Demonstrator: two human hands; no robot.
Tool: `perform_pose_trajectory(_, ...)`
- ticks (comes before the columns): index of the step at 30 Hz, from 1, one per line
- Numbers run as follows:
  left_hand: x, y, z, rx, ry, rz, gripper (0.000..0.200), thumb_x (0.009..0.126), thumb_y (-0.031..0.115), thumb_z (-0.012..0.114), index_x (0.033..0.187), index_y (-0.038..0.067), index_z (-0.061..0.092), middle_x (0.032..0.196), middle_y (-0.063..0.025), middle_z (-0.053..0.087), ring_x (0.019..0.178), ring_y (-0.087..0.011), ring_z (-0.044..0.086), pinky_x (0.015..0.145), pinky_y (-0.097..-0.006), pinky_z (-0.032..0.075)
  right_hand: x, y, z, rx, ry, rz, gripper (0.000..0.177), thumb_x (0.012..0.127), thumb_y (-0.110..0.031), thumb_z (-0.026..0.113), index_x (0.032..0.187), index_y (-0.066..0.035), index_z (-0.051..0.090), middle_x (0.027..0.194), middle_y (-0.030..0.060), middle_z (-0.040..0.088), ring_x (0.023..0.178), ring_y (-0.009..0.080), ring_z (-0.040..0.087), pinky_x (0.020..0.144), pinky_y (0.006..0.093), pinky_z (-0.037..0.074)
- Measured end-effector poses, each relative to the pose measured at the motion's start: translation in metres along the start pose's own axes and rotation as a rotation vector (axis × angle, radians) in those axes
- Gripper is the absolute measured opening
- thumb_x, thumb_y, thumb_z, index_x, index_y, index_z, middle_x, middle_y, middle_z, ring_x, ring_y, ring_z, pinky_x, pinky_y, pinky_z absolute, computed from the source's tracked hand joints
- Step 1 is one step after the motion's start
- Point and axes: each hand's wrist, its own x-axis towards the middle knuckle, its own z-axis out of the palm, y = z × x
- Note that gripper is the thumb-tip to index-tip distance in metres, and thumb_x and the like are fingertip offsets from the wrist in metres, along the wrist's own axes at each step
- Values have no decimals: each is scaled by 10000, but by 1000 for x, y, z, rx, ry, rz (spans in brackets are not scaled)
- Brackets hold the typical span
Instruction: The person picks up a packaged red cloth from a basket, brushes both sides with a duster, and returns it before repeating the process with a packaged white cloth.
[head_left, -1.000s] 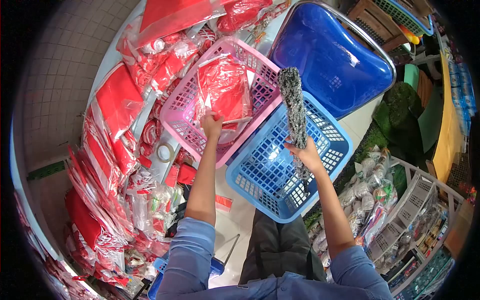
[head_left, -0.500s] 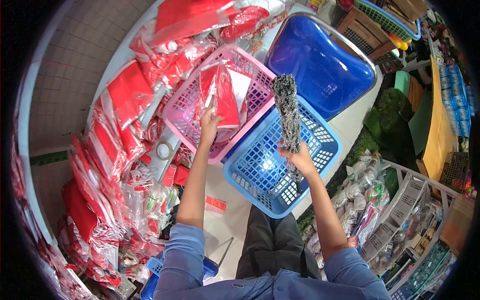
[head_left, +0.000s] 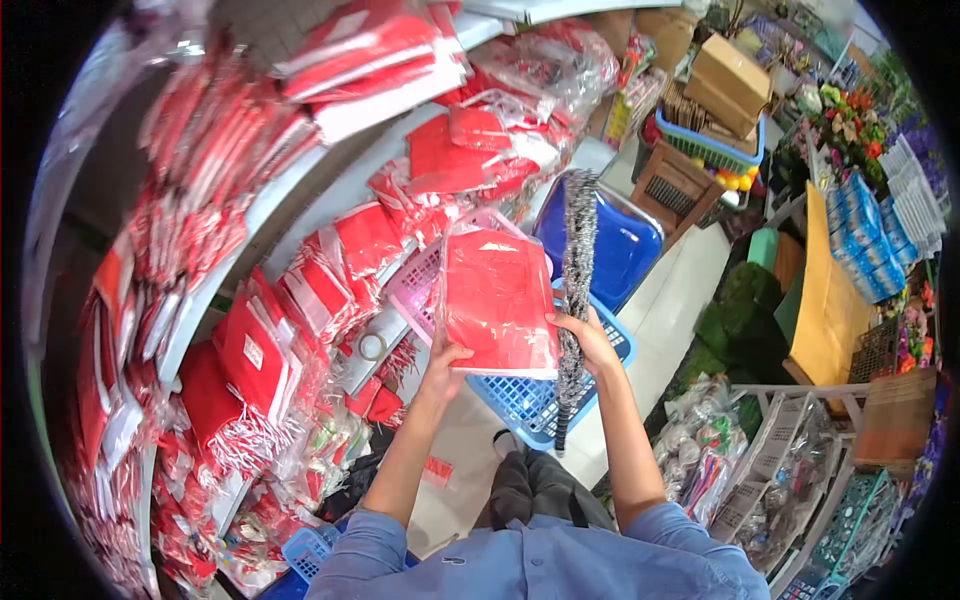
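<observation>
My left hand (head_left: 442, 368) grips the lower left edge of a flat red packet (head_left: 498, 300) in clear plastic, its thumb on the front. In my right hand (head_left: 592, 342) is a fluffy grey-and-black duster (head_left: 578, 245), held upright with its dark handle end down. The right thumb also reaches the packet's right edge. Behind the packet, a pink basket (head_left: 412, 292) is mostly covered. A light blue basket (head_left: 515, 405) sits below the packet and the duster, partly hidden by them.
A blue-seated chair (head_left: 635, 240) stands beyond the baskets. Shelves at left hold piles of red-and-white packets (head_left: 262, 350), with a tape roll (head_left: 372, 346) among them. On the right are a white rack (head_left: 775, 440) of bagged goods and a yellow-brown board (head_left: 825, 310).
My left hand has lifted the red packet out of the pink basket and up in front of me. The duster has come upright beside it, and the view has shifted to show more shelving.
</observation>
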Motion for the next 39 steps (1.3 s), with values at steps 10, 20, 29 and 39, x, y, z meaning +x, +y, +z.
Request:
perform_pose_trajectory(10,-72,54,52,-71,-197,84,692,758,28,489,1397,93,231,1317,-102,419,1159,-226,474,958,-377,411,-72,-85,46,-10,-127,-228,573,705,-26,660,1229,57,442,1008,109,603,880,182,581,802,296,456)
perform_pose_trajectory(20,-105,88,10,-296,-78,299,453,934,391,414,1239,59,460,1208,-119,537,1075,-239,540,922,-391,447,-75,-80,131,13,-370,-216,560,679,25,651,1199,29,442,1052,105,577,970,193,557,838,316,449)
perform_pose_trajectory(29,-170,91,-45,-532,-55,530,370,902,238,482,1221,52,462,1165,-115,538,1050,-247,541,925,-370,448,-87,-45,214,-514,-864,-60,269,749,-127,700,939,-18,544,760,25,576,547,116,524,500,266,430)
perform_pose_trajectory(39,-210,107,-63,-483,19,611,418,861,203,527,1240,54,433,1196,-113,511,1071,-243,526,930,-365,441,-62,-40,241,-1232,-1030,-620,451,631,-337,723,878,25,621,782,209,639,760,364,614,696,414,463)
